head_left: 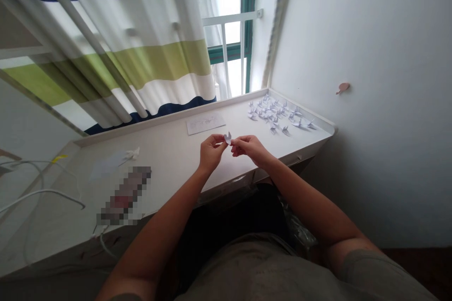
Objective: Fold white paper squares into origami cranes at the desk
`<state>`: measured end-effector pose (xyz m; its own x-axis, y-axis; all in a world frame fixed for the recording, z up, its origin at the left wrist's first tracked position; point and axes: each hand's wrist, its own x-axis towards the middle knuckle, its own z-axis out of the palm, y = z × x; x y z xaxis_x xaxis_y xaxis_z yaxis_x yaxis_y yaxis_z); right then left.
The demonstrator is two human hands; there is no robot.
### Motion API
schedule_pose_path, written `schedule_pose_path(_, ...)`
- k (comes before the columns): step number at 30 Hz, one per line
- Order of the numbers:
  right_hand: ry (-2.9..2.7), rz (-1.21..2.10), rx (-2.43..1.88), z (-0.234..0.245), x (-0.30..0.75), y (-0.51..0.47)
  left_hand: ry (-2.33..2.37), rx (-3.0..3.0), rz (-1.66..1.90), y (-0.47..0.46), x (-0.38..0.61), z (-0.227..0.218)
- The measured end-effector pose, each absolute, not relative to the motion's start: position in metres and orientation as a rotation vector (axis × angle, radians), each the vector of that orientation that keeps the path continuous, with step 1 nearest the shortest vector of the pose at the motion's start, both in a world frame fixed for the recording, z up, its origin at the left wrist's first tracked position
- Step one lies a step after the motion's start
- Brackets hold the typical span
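Observation:
A small white folded-paper crane [228,138], its shape only partly visible, is held up above the front part of the white desk [169,155]. My left hand [212,154] pinches it from the left between thumb and fingers. From the other side my right hand [252,148] grips its lower right edge, fingers curled in. The fingertips of both hands nearly meet and cover part of the paper. Beyond my right hand, many similar white paper cranes [270,114] lie grouped in the desk's far right corner.
Behind my hands lies a flat white rectangular pad [205,124] with faint markings. To the left are a crumpled white piece [132,154], pale paper sheets [106,164], a blurred-out dark oblong [125,195] and white cables [42,193]. A raised rim edges the desk below a striped curtain [158,63].

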<state>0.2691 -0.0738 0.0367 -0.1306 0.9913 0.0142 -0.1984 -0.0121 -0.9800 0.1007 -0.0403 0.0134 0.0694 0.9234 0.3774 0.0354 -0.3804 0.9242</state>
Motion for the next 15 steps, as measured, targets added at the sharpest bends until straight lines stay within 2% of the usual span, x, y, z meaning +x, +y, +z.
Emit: schedule_pose_path(15, -0.928, 1.077, -1.631, 0.024, 0.494, -0.098, 0.694, 1.919, 0.944, -0.007, 0.337, -0.013)
